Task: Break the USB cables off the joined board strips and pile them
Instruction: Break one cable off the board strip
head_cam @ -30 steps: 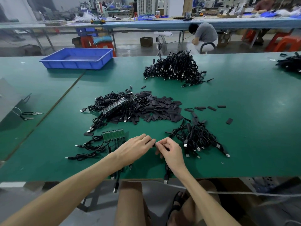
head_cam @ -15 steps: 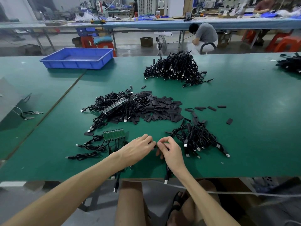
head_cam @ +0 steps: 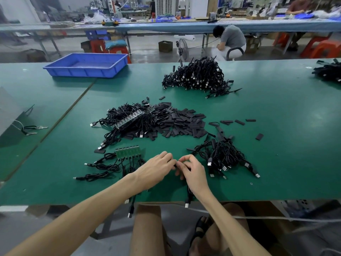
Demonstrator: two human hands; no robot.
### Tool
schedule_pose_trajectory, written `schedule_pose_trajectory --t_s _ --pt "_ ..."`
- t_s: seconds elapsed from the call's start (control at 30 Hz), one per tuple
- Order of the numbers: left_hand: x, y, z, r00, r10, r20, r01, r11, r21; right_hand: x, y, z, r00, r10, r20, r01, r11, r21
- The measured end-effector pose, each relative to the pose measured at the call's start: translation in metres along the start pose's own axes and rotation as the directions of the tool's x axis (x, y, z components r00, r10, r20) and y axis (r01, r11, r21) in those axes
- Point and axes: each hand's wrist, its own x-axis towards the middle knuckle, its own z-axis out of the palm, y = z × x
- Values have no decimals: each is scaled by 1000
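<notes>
My left hand (head_cam: pixel 154 170) and my right hand (head_cam: pixel 191 171) meet fingertip to fingertip near the front of the green table, both pinching a small dark piece that my fingers mostly hide. A black USB cable (head_cam: pixel 187 201) hangs down from under my right hand over the table's front edge. To the left lies a green joined board strip (head_cam: pixel 127 151) with several black cables attached. A small pile of separated cables (head_cam: pixel 224 157) sits right of my hands. A second strip with cables (head_cam: pixel 129 120) lies farther back.
A heap of flat black sleeves (head_cam: pixel 181 123) lies mid-table, and a big pile of cables (head_cam: pixel 197 76) sits at the back. A blue tray (head_cam: pixel 86 65) stands back left. More cables (head_cam: pixel 328 71) lie far right. A person crouches beyond the table.
Both hands stay together at the same spot; only the fingers have shifted slightly around the small piece.
</notes>
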Motion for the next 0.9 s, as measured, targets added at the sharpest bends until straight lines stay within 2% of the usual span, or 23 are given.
schedule_pose_trajectory --t_s 0.13,0.3,0.43,0.57,0.8,0.9 --pt "-1 -5 3 997 -77 -2 76 990 -118 0 0 1 1000 -12 -5 11 999 -30" --pt "-6 -11 3 999 -34 -37 31 995 -98 -1 -1 1 1000 -9 4 9 999 -34" --pt "-4 -7 3 999 54 -6 -54 999 5 0 -1 1 1000 -21 16 22 998 -59" --pt "-1 -4 5 1000 27 4 -27 999 28 0 0 1 1000 -19 19 20 998 -53" --pt "1 -6 8 995 -83 53 86 995 -54 0 1 0 999 -8 44 12 997 -76" --pt "2 -6 8 994 -75 73 78 997 -28 0 0 0 999 9 45 -7 999 -48"
